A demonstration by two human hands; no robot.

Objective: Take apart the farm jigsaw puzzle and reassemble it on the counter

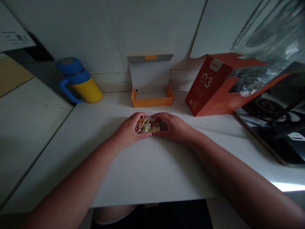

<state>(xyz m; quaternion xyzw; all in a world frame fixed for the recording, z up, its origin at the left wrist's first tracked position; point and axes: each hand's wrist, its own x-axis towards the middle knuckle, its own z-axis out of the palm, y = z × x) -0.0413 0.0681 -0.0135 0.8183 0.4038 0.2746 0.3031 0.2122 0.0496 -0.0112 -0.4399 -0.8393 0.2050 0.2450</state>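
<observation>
Several small jigsaw puzzle pieces [147,124], white-edged with green, red and brown patches, lie heaped together on the white counter. My left hand [132,128] curls round the left side of the heap, its fingers and thumb against the pieces. From the right, my right hand [170,127] curves in the same way, with a gap between its palm and the heap. The fingertips of both hands almost meet in front and behind. Just beyond them stands an orange cardboard box [152,102], its lid raised and its pale inside showing.
At the back left is a yellow and blue jug-like flask [88,90] with a handle. A red box [202,86] stands at the back right, clear plastic wrap [274,41] over it. A black gas stove [281,127] sits far right. The counter's front edge [152,203] is near my lap.
</observation>
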